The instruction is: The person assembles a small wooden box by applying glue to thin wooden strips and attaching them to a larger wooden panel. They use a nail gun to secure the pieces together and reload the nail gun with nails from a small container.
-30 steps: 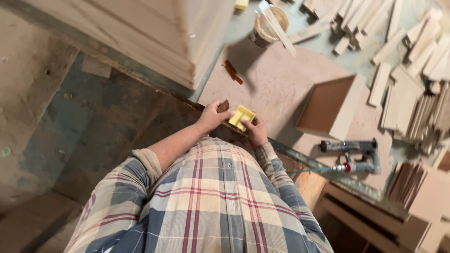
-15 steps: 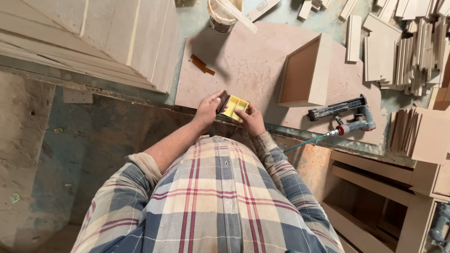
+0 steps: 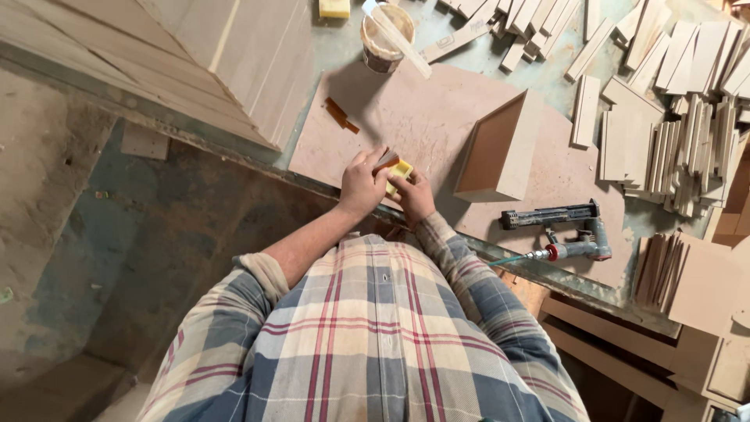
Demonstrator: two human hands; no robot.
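dusty workshop desk (image 3: 437, 125) seen from above; left hand (image 3: 361, 186) and right hand (image 3: 414, 197) both pinch a small yellow block (image 3: 400, 171) at its near edge, a half-built wooden box (image 3: 500, 148) and nail gun (image 3: 566, 230) lying untouched beside them, loose slats (image 3: 672, 117) not yet assembled

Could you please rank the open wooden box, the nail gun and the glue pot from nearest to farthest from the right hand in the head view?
Measured from the right hand:
1. Open wooden box, just to its right on the board.
2. Nail gun, farther right near the bench edge.
3. Glue pot, far up at the board's top, with a stick across it.
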